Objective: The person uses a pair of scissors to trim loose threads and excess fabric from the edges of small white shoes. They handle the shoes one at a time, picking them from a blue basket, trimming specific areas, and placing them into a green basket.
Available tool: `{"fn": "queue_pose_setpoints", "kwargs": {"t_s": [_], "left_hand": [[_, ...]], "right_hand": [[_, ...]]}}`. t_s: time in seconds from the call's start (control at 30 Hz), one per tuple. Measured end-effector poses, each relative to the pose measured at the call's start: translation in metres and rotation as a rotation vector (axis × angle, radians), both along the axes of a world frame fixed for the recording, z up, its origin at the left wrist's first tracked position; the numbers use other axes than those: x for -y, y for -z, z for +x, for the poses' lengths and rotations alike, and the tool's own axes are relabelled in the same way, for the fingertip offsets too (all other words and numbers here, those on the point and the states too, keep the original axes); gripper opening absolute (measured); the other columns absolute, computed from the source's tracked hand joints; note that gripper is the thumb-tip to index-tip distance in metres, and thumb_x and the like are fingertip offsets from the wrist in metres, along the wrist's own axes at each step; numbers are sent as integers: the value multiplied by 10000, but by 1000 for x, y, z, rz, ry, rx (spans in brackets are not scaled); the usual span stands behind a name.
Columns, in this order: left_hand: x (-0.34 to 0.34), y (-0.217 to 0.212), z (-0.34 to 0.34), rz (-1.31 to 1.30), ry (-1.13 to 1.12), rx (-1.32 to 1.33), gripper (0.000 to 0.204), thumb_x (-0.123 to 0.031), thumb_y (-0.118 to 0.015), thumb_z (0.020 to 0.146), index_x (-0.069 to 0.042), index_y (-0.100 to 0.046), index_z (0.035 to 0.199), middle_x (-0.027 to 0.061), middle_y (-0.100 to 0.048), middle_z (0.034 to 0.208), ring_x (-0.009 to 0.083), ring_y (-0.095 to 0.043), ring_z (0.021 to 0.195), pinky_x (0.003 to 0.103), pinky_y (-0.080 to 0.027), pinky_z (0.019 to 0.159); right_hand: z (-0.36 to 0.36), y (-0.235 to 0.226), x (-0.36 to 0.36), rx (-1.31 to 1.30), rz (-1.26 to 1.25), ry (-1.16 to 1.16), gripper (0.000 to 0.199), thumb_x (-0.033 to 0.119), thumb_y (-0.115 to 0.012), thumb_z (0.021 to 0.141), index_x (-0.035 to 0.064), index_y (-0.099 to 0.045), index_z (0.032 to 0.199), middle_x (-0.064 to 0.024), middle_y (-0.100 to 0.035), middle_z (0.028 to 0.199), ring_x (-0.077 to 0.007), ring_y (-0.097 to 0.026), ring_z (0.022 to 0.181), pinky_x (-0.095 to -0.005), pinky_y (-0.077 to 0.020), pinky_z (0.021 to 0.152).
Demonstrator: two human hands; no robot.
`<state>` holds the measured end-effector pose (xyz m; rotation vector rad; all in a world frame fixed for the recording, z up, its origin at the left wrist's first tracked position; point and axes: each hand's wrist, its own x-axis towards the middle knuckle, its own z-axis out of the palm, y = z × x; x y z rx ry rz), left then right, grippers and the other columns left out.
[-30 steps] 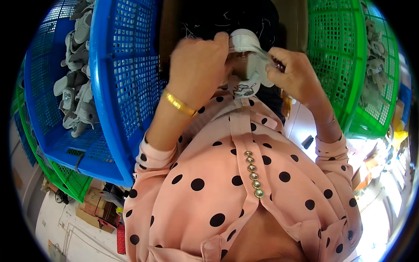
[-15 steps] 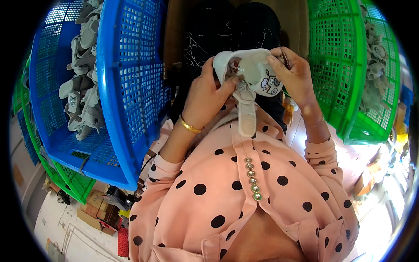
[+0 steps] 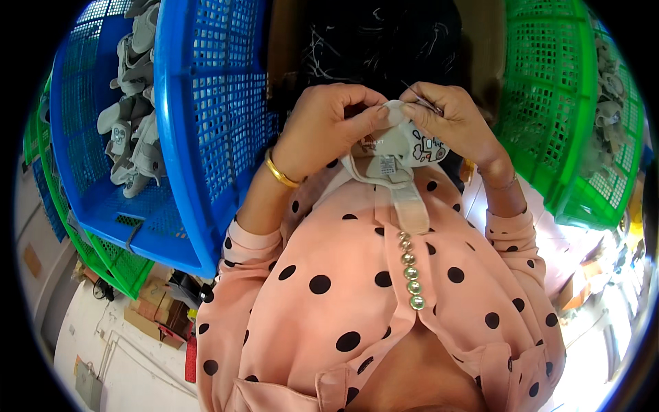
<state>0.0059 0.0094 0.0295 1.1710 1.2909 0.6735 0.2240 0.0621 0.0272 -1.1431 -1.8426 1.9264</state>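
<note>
A small pale-grey child's shoe upper (image 3: 395, 145) is held in front of my chest, its lining and inside label showing. A cartoon vehicle picture decorates its right side, and a strap (image 3: 412, 211) hangs down over my shirt. My left hand (image 3: 328, 125) is closed, with thumb and forefinger pinching the upper's far edge. Beside it my right hand (image 3: 454, 123) pinches the same edge. A thin, pointed dark metal tool, seemingly thread snips (image 3: 427, 103), is also tucked in my right hand. Fingers cover part of that edge.
At left stands a blue plastic basket (image 3: 180, 137) with several grey shoe uppers (image 3: 134, 137) in it. A green basket (image 3: 549, 110) with more uppers is at right. Loose white threads (image 3: 322, 58) lie on my dark trousers. Cardboard boxes (image 3: 147, 319) sit behind at lower left.
My left hand has gone from the shoe's side opening to its far edge, meeting my right fingertips. The upper has tilted, and more of its inside label shows.
</note>
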Motion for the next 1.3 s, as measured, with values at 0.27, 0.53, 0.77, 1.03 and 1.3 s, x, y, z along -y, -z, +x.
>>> {"fn": "queue_pose_setpoints", "kwargs": {"t_s": [0.27,0.53,0.77,1.03,1.3], "left_hand": [[28,19,-8,-481,-216,458,181,-103,-691,888,17,-709,1023,61,-715,876,87,-659,741,209,-540,686],[29,17,-6,-528,-308,547,191,-84,-684,886,20,-698,1046,91,-721,913,109,-682,762,218,-556,703],[30,18,-8,-532,-305,570,185,-87,-666,900,20,-695,1048,85,-720,915,104,-677,766,219,-552,711],[31,19,-7,-513,-301,555,173,-83,-659,903,17,-695,1040,82,-718,915,102,-672,770,220,-549,718],[31,17,-6,-511,-316,571,163,-70,-666,896,15,-701,1031,86,-720,917,105,-675,773,227,-553,718]], "right_hand": [[-4,11,32,292,601,19,282,313,-674,901,51,-585,955,-80,-634,684,-217,-621,581,-302,-475,551],[5,3,27,527,1008,-149,505,574,-603,847,98,-511,708,-44,-525,520,-227,-569,479,-319,-427,431],[-3,-4,25,559,1005,-150,446,522,-650,820,114,-534,680,-35,-521,502,-208,-558,466,-314,-408,414],[-7,-5,23,557,1053,-173,390,474,-690,801,127,-556,683,-29,-516,502,-194,-561,478,-311,-409,428],[-8,-5,25,514,1043,-151,364,406,-715,795,98,-548,694,-58,-493,514,-247,-519,472,-342,-379,446]]}}
